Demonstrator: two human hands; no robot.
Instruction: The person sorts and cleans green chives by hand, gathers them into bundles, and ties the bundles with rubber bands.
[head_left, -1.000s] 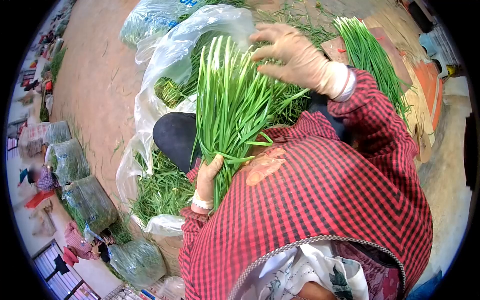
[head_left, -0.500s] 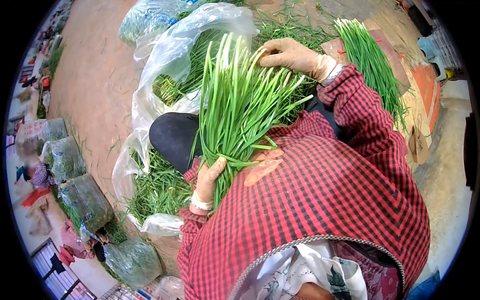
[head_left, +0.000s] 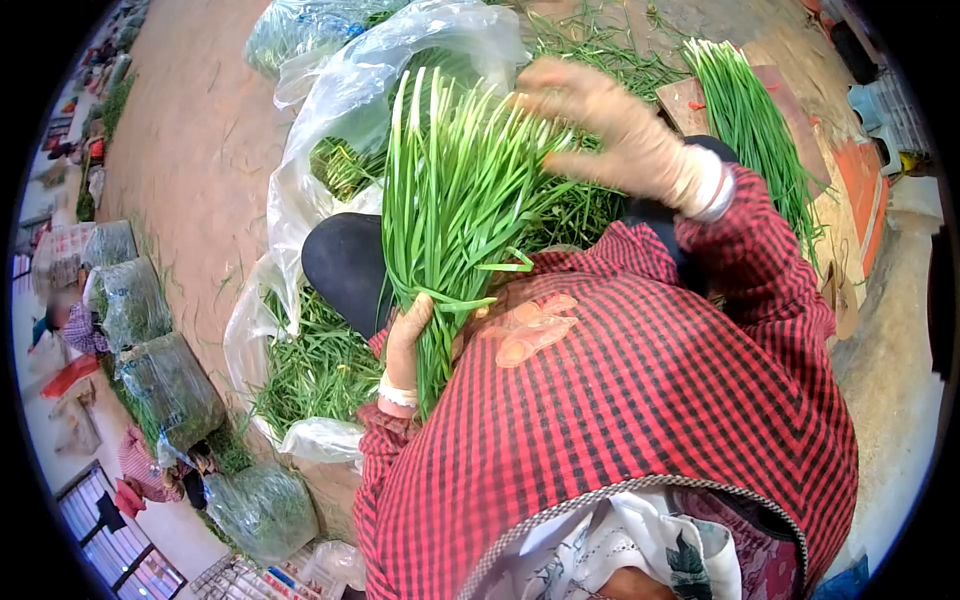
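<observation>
My gloved left hand (head_left: 408, 340) is wrapped round the lower part of a bunch of long green stalks (head_left: 455, 200), whose pale ends fan out at the top. My gloved right hand (head_left: 610, 130), slightly blurred, is beside the pale ends at the bunch's upper right, fingers apart and nothing visible between them. Behind and left of the bunch lies a clear plastic bag (head_left: 300, 170) with more greens inside. Another bunch of green stalks (head_left: 745, 130) rests on a brown board (head_left: 790, 120) at the upper right.
Loose greens (head_left: 320, 370) spill near the bag at lower left. Several wrapped bales (head_left: 175, 390) line the left side, with a co-worker's checked sleeve (head_left: 145, 465) near them. A filled bag (head_left: 300, 35) stands at the top. Light blue containers (head_left: 870, 110) are at the right.
My right hand closed at the pale ends, then moved right and opened again. The bunch in my left hand has shifted slightly left, its right-hand stalks less spread out.
</observation>
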